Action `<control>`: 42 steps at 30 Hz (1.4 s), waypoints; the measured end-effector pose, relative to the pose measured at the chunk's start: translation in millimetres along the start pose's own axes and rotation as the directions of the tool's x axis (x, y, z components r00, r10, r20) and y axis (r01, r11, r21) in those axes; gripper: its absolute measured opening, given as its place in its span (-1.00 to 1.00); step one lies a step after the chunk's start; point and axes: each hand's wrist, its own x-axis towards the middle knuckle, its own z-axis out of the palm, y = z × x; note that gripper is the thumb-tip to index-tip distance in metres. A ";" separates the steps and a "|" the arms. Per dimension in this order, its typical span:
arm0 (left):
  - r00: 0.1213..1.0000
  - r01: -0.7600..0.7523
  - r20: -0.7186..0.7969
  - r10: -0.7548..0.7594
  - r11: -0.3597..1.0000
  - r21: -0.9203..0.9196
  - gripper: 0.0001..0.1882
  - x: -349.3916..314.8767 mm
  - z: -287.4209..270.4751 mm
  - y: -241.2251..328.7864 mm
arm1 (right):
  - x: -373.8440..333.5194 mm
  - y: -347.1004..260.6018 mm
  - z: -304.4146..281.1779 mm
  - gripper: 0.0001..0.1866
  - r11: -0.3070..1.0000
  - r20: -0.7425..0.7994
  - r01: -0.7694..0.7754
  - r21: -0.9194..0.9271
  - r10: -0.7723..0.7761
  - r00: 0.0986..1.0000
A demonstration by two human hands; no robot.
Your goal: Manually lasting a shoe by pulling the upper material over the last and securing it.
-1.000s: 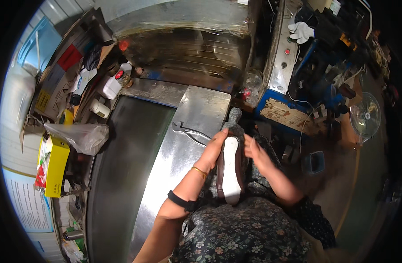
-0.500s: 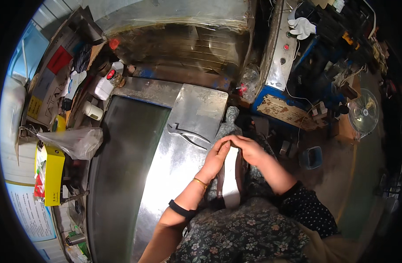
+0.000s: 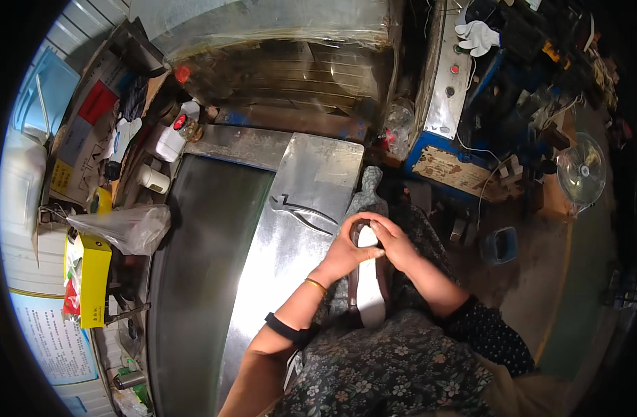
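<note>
A brown shoe (image 3: pixel 370 295) with a long white underside facing up lies lengthwise against my floral apron, its far end away from me. My left hand (image 3: pixel 345 251) is closed round the left side of that far end, the thumb lying across the white surface. From the right, my right hand (image 3: pixel 396 244) curls over the same end, with its thumb on the far tip. The fingers under the shoe are hidden. Left of my hands, a pair of metal pliers (image 3: pixel 306 217) rests on a shiny metal plate (image 3: pixel 322 156).
A dark conveyor belt (image 3: pixel 204 243) runs along the plate's left side. Farther left are a plastic bag (image 3: pixel 141 229) and a yellow box (image 3: pixel 96 285). A machine's control panel (image 3: pixel 444 104) stands far right, with a clear-bladed fan (image 3: pixel 581 170) beyond and a bin (image 3: pixel 501 246) on the floor.
My left thumb has shifted from the shoe's far end onto the white underside. The right thumb now presses the tip, and more of that end shows. The view has shifted slightly.
</note>
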 end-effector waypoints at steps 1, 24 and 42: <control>0.994 -0.087 -0.065 0.090 0.995 0.053 0.00 -7.1 3.8 3.5 | -0.8 -4.4 -2.5 -0.60 0.975 0.070 -0.136 0.178 0.125 0.990; 0.864 0.341 -0.113 -0.490 0.736 -0.585 -0.19 -205.6 -17.6 19.8 | 110.1 31.3 120.9 -0.48 0.220 0.301 0.250 -0.943 0.238 0.924; 0.886 0.301 -0.241 -0.397 0.886 -0.352 0.13 -191.2 -27.3 15.5 | 65.6 -77.5 47.1 -0.86 0.471 -0.127 0.305 -0.828 -0.687 0.715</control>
